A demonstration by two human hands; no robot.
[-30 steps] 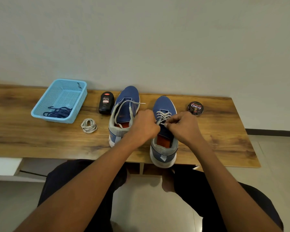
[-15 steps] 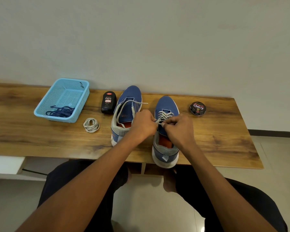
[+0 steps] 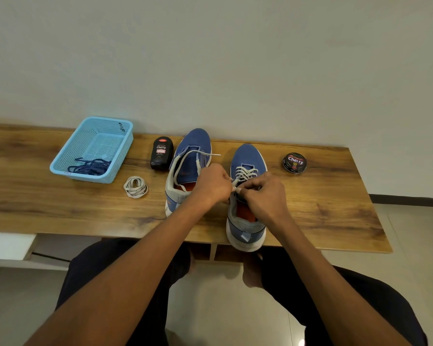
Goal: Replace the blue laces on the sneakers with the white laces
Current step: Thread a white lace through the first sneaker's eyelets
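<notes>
Nearest, the right sneaker (image 3: 245,216) lies heel over the table (image 3: 335,208) edge, toe toward the wall. Above its tongue the left hand (image 3: 211,184) and right hand (image 3: 263,193) each pinch its white lace (image 3: 245,172). Farther left, blue laces (image 3: 90,167) lie in the basket (image 3: 125,143)

A wooden worktop (image 3: 335,208) against the wall carries a light-blue basket (image 3: 60,168), a coiled white lace (image 3: 135,187), a black polish bottle (image 3: 161,153) that seems to lie flat, two blue sneakers (image 3: 195,143) and a round polish tin (image 3: 294,162).
</notes>
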